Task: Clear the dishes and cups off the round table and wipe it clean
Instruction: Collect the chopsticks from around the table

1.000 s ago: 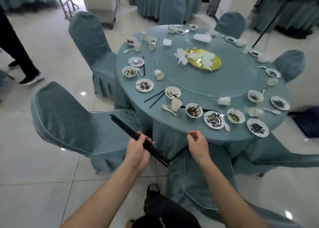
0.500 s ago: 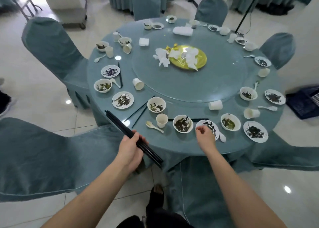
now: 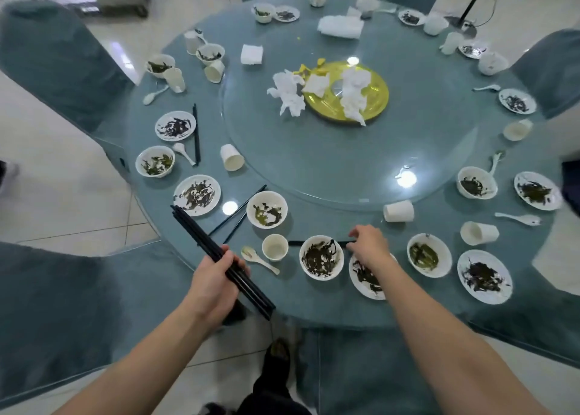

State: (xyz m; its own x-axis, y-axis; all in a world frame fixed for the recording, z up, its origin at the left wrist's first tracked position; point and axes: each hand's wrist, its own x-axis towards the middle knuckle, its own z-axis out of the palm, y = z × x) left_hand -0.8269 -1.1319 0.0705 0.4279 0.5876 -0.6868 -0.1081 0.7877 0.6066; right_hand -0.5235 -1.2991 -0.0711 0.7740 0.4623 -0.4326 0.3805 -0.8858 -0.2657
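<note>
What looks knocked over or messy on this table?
Several cups lie tipped on their sides, such as one near the glass turntable's left edge and one by its near rim. Crumpled napkins spill off the yellow plate.

A restaurant banquet hall. Large round table [image 3: 314, 304] with glass lazy Susan [image 3: 345, 150], teal cloth-covered chairs [image 3: 62, 56] all around, many used place settings, glossy tiled floor [image 3: 62, 194].

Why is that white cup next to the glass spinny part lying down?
Tipped over, yes. The white cup lies on its side on the round table, its open mouth facing left. Why it fell, the picture cannot tell.
</note>
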